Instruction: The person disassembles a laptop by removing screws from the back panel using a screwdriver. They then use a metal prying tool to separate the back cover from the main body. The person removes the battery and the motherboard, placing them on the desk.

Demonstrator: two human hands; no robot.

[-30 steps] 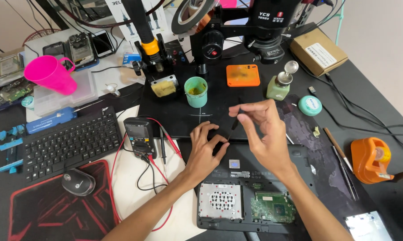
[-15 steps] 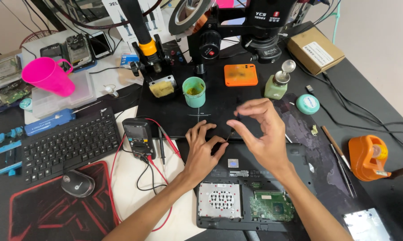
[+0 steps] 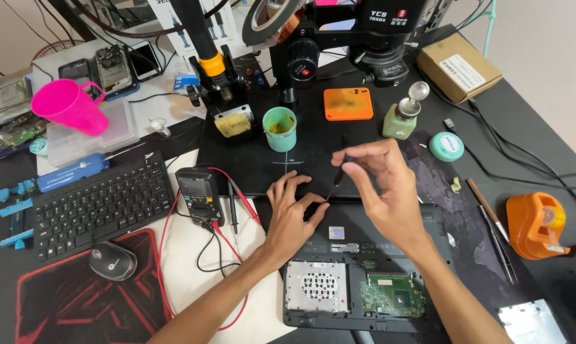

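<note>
An opened black laptop lies upside down in front of me, its green circuit board and a perforated metal plate exposed. My left hand rests flat on the laptop's far left corner, fingers spread. My right hand hovers above the far edge and pinches a thin black screwdriver between thumb and fingers. Its tip points down at the laptop edge next to my left fingertips.
A black work mat carries a green cup, an orange box, a pump bottle and a microscope. A multimeter with red leads, keyboard and mouse lie left. An orange tape dispenser sits right.
My right hand has shifted slightly left and lowered the screwdriver tip toward the laptop's far edge. My left hand has stayed on the laptop corner.
</note>
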